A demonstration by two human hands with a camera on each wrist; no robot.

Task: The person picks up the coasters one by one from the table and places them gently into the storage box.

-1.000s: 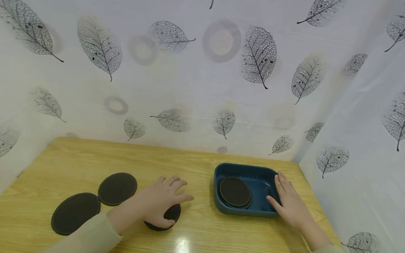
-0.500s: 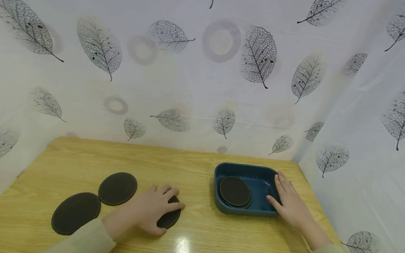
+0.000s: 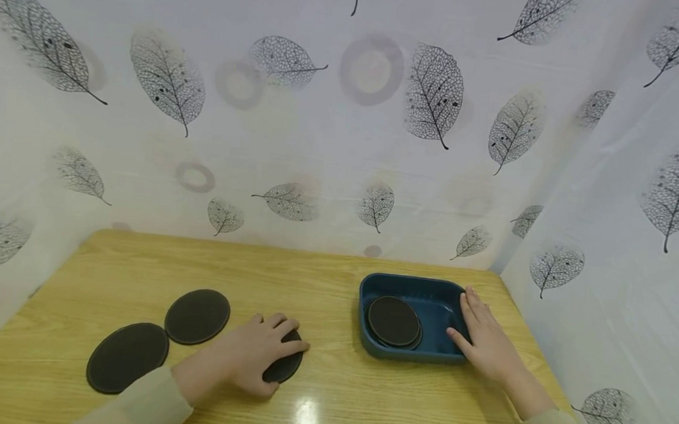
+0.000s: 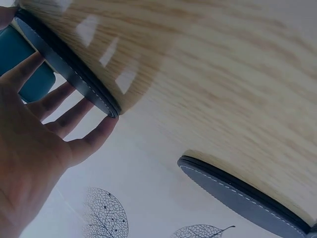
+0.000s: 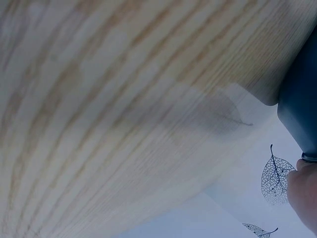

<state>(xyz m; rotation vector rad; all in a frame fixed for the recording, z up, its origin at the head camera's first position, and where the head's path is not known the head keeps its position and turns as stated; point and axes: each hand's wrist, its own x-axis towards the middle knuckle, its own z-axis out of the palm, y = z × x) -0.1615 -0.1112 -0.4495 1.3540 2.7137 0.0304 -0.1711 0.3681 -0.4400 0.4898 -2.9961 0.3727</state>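
In the head view my left hand point(image 3: 258, 354) spreads over a round black coaster point(image 3: 284, 362) on the table. Its fingers and thumb reach round the coaster's edge; the left wrist view shows fingertips against the stitched rim of this coaster point(image 4: 69, 67). To the right stands a dark blue rectangular bin point(image 3: 418, 355). Two stacked black coasters point(image 3: 393, 321) lie inside at its left end. My right hand point(image 3: 486, 344) rests on the bin's right rim with straight fingers, the thumb reaching over the inside. In the right wrist view only part of that hand point(image 5: 302, 196) shows at the rim.
Two more black coasters, one farther back point(image 3: 197, 317) and one nearer point(image 3: 127, 358), lie side by side on the left of the wooden table point(image 3: 334, 284). A white curtain point(image 3: 333, 139) printed with grey leaves hangs behind the table and along its sides.
My left hand has come down and back slightly to the left, its fingers now closing round the coaster. The right hand, the bin and the other coasters stay where they were.
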